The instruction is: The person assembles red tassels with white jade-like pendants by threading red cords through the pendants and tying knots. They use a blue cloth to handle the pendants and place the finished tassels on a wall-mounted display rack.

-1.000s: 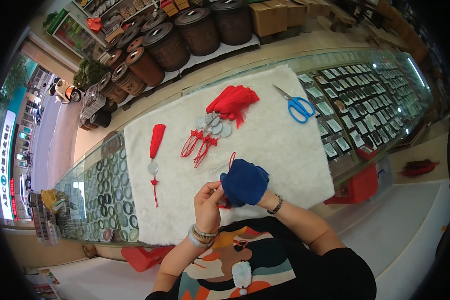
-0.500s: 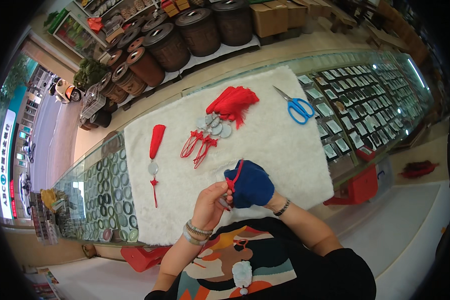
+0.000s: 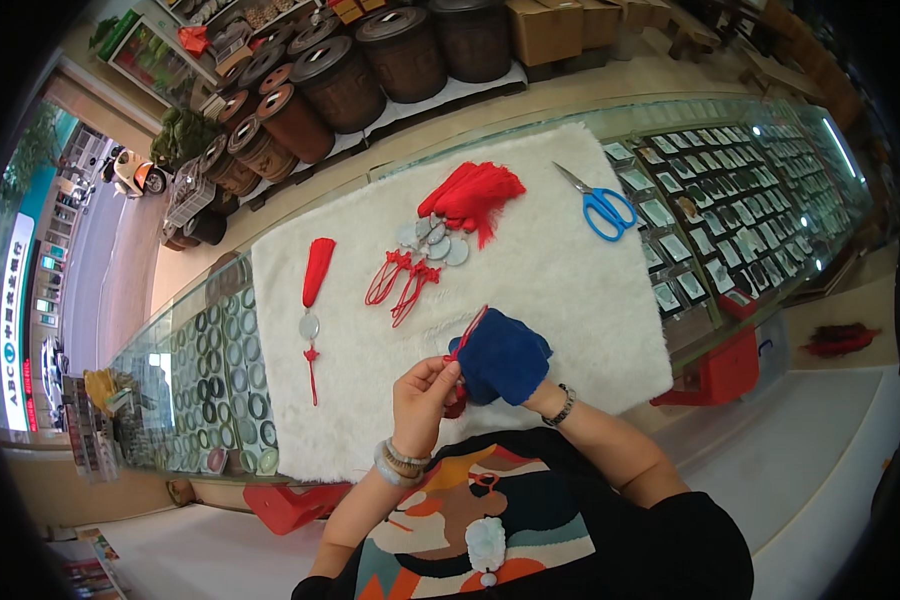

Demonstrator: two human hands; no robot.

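Observation:
My left hand (image 3: 422, 400) pinches a red cord (image 3: 470, 333) at the near middle of the white fur mat (image 3: 370, 420). A blue cloth (image 3: 505, 355) covers the fingers of my right hand (image 3: 547, 399), which holds it against the cord. Dark red strands (image 3: 456, 405) show beneath the left fingertips; whatever else hangs on the cord is hidden. Farther off lies a bunch of red tassels (image 3: 475, 195) with pale round stone discs (image 3: 435, 242) and knotted red loops (image 3: 403, 285). To the left, a single tassel pendant (image 3: 310, 327) is laid out straight.
Blue-handled scissors (image 3: 606, 212) lie at the mat's far right. The mat rests on a glass display counter, with bangles (image 3: 210, 390) under the left part and rows of small pieces (image 3: 730, 210) at the right. Red stools (image 3: 715, 370) stand below; brown lidded jars (image 3: 340, 80) line the back.
The blue cloth and both hands have shifted slightly. The cloth's folds have changed, and the stone piece glimpsed under my left fingers is now out of sight.

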